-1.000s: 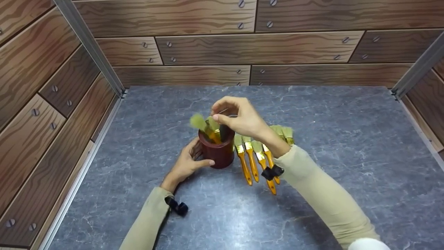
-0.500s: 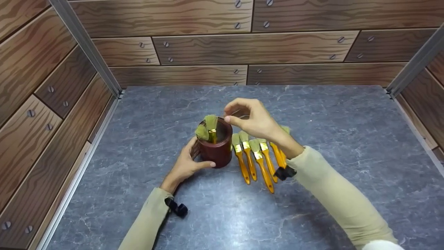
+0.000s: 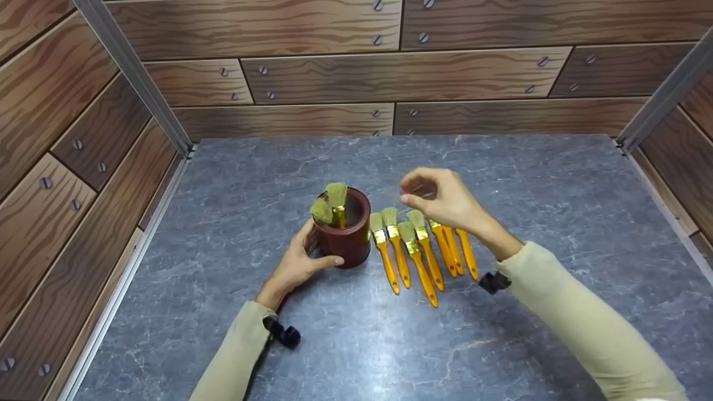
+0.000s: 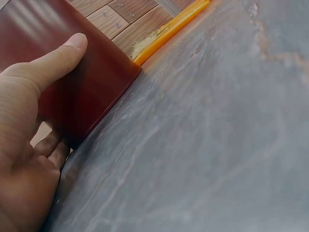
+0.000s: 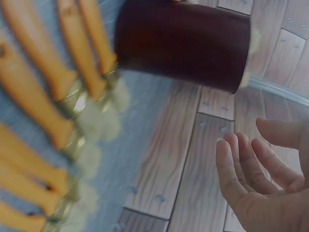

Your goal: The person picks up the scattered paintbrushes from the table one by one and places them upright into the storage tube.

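A dark red cylindrical cup [image 3: 346,246] stands upright on the grey table. Two paintbrushes [image 3: 336,201] lean inside it, bristles up, above the left of its rim. My left hand [image 3: 298,259] holds the cup from the left, thumb across its front and fingers round the far side. In the left wrist view the thumb [image 4: 63,58] lies on the cup wall. My right hand [image 3: 445,200] hangs above the loose paintbrushes, fingers loosely bent and holding nothing. Several paintbrushes with orange handles [image 3: 423,278] lie in a row right of the cup, bristles pointing away from me.
Wood-patterned panels [image 3: 312,78] wall the grey marbled table [image 3: 529,184] at the back and both sides. Metal corner posts [image 3: 145,89] rise at the back corners. The nearest loose brush lies just right of the cup.
My right hand has moved right, away from the cup to above the loose brushes. The brushes in the cup have settled against its left side. My left hand stays on the cup.
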Tool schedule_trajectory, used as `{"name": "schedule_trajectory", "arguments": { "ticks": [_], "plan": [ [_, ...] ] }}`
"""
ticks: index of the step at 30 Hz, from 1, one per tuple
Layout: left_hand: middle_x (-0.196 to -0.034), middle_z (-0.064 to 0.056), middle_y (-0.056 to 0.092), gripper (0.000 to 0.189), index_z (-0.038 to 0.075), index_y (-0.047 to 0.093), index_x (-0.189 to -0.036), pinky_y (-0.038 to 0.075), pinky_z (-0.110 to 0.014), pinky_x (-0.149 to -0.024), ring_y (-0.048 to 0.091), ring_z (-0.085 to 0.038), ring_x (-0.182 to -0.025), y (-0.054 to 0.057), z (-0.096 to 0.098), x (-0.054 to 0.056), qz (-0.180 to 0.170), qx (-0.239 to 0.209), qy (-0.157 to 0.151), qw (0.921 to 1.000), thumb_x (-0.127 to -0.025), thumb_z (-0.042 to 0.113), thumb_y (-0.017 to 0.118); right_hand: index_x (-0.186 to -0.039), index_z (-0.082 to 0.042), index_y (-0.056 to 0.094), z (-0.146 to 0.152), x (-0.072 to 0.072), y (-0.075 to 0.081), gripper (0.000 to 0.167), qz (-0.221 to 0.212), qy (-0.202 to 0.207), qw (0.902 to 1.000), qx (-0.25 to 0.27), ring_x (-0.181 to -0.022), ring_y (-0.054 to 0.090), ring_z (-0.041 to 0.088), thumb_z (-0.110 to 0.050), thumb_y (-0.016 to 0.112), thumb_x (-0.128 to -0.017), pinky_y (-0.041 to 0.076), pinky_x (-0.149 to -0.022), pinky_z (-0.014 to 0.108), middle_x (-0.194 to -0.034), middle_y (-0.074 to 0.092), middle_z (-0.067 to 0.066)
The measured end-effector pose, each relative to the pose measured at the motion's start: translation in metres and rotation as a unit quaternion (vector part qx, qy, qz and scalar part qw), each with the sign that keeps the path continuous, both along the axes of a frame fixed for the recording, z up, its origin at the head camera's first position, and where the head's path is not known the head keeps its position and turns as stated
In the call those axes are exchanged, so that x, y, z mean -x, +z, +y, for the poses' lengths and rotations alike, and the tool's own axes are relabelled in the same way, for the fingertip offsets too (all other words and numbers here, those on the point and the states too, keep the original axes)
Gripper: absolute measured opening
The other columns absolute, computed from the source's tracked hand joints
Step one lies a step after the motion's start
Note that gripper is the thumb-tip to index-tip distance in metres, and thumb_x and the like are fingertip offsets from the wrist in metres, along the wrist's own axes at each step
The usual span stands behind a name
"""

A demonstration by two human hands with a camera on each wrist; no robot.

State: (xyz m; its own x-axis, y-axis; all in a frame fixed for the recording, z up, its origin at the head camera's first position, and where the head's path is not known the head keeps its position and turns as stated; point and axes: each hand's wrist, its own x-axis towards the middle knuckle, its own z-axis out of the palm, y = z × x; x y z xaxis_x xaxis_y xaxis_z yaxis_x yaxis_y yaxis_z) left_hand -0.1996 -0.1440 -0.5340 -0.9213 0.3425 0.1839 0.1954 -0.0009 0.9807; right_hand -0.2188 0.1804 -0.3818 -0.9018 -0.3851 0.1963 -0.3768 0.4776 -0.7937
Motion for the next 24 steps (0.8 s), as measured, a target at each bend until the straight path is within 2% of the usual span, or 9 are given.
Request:
{"name": "schedule_trajectory", "arguments": {
  "ticks": [5,11,19,24],
  "plan": [
    [-0.161,-0.002,0.054,0.104,0.021,0.036,-0.167,0.036,-0.041,-0.13,0.045,-0.019,-0.154,0.0,-0.001,0.0,-0.001,-0.001,-0.001,1.0,-0.082,0.007,0.093,-0.119,0.0,0.075,0.018,0.0,-0.013,0.021,0.003,-0.009,0.9996,-0.025,-0.103,0.076,0.034,-0.007,0.076,-0.1,0.064,-0.094,0.05,-0.112,0.077,0.018],
    [-0.16,-0.003,0.055,0.099,0.02,0.037,-0.166,0.039,-0.04,-0.128,0.047,-0.02,-0.153,-0.001,0.001,-0.001,-0.006,-0.004,-0.011,0.9999,-0.084,0.008,0.092,-0.12,0.002,0.074,0.044,-0.002,-0.026,0.023,-0.014,-0.035,0.9983,-0.043,-0.105,0.075,0.035,-0.007,0.077,-0.098,0.064,-0.096,0.049,-0.114,0.077,0.019],
    [-0.161,-0.003,0.054,0.1,0.02,0.036,-0.167,0.037,-0.041,-0.129,0.046,-0.021,-0.154,-0.003,0.0,0.0,0.001,-0.009,-0.011,0.9999,-0.085,0.006,0.091,-0.118,0.005,0.074,0.076,-0.008,-0.049,0.024,-0.012,-0.053,0.9964,-0.065,-0.099,0.076,0.037,-0.005,0.078,-0.097,0.065,-0.091,0.052,-0.11,0.077,0.021],
    [-0.161,-0.002,0.054,0.1,0.023,0.037,-0.167,0.037,-0.042,-0.13,0.046,-0.021,-0.154,-0.003,-0.001,0.0,0.004,-0.005,-0.009,0.9999,-0.085,0.007,0.092,-0.115,0.006,0.074,0.086,-0.009,-0.059,0.024,-0.007,-0.064,0.9947,-0.08,-0.094,0.076,0.035,-0.006,0.08,-0.095,0.066,-0.086,0.047,-0.106,0.078,0.019]
  ]
}}
